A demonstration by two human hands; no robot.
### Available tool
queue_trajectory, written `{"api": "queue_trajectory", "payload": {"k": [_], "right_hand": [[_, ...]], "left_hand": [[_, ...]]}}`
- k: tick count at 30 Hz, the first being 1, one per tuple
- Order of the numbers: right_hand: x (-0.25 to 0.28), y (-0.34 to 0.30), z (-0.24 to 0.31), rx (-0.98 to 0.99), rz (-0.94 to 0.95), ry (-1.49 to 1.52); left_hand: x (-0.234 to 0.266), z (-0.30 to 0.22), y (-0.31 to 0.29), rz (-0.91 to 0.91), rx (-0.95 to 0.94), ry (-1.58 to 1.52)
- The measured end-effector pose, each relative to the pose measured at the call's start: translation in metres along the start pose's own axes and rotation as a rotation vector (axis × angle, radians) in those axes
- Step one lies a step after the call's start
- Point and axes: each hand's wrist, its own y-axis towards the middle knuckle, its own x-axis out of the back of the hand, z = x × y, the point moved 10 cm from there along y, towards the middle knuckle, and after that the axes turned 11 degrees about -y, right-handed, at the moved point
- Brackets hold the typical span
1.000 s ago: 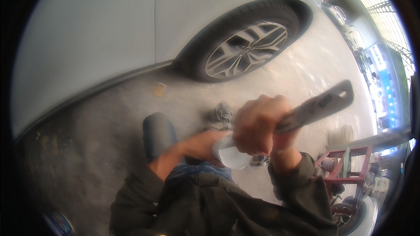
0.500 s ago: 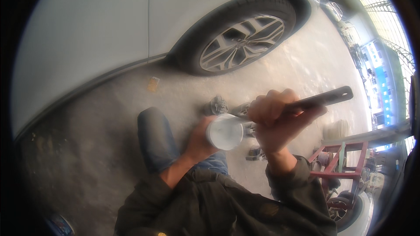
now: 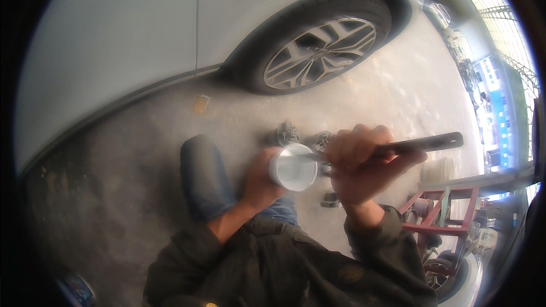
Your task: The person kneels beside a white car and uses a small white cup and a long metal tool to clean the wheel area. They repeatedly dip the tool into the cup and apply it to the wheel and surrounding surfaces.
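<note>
A white cup [image 3: 296, 176], its round mouth facing up, is gripped by my left hand [image 3: 261, 177], with the fingers round its left side. The inside looks pale; I cannot tell what is in it. My right hand [image 3: 358, 162] is closed on a spatula with a long dark handle [image 3: 424, 143] that has a hole at its end. The spatula's thin grey blade reaches left over the cup's rim and its tip is inside the cup. Both hands are above my lap, over the floor.
A pale car [image 3: 125, 34] with a spoked wheel [image 3: 321, 54] stands ahead. My patterned shoes [image 3: 286, 133] are below the cup. A yellowish card [image 3: 201, 104] lies on the concrete. To the right are a red metal frame [image 3: 438, 229], a pale bucket [image 3: 438, 170] and another wheel [image 3: 441, 270].
The spatula's handle end has dropped, so the handle lies flatter. My right hand has shifted slightly, and the cup's mouth shows a little more of its inside.
</note>
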Motion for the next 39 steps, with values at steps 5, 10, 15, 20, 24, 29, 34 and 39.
{"api": "queue_trajectory", "payload": {"k": [5,10,15,20,24,29,34,39], "right_hand": [[-0.028,-0.012,-0.017,-0.121,0.364,-0.143],[-0.009,-0.007,-0.008,-0.044,0.231,-0.153],[-0.004,-0.009,0.004,0.011,0.165,-0.093],[-0.017,-0.017,-0.004,-0.048,0.310,-0.137],[-0.009,-0.015,0.007,0.027,0.223,-0.085],[-0.048,-0.008,0.006,-0.105,0.519,-0.287],[-0.091,-0.002,-0.025,-0.380,0.976,-0.206],[-0.065,0.017,-0.047,-0.448,0.656,-0.052]], "left_hand": [[0.003,0.008,-0.001,-0.006,0.065,-0.046],[0.002,0.004,-0.002,0.021,0.045,-0.041],[-0.002,0.000,0.000,0.081,0.044,-0.022],[-0.003,0.001,0.002,0.125,0.060,-0.041],[0.001,0.000,0.000,0.098,0.056,-0.058],[-0.025,-0.007,0.011,0.436,0.147,-0.166],[-0.046,-0.006,-0.018,1.125,0.524,-0.283],[-0.021,0.014,-0.018,0.944,0.543,-0.307]]}}
